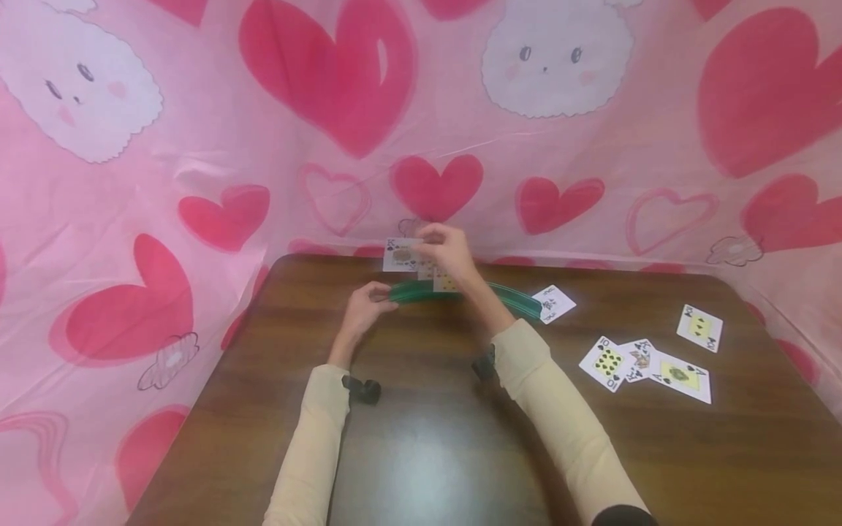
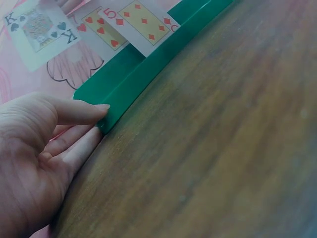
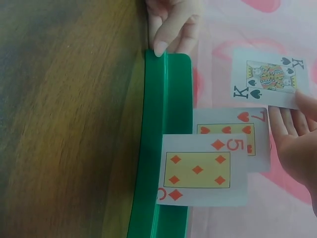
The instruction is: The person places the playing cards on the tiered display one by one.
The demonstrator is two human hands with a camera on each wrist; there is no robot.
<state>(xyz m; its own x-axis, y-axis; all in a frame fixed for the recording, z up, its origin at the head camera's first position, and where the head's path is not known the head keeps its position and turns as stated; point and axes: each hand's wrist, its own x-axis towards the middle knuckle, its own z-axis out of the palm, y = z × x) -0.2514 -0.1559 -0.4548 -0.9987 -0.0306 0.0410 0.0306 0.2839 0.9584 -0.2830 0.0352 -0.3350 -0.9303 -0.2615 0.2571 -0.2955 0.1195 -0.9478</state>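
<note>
My left hand pinches the left end of a curved green card holder, with the thumb over its front lip in the left wrist view. A king of spades is held by my right hand between thumb and fingers, raised beyond the holder's back edge. In the holder stands a five of diamonds, overlapping a seven of hearts behind it. The king is apart from the holder and to the left of both these cards in the head view.
A white face card lies by the holder's right end. Farther right on the brown table are an overlapping ten of spades, king and ace, plus a separate card. A pink heart-patterned cloth hangs behind the table.
</note>
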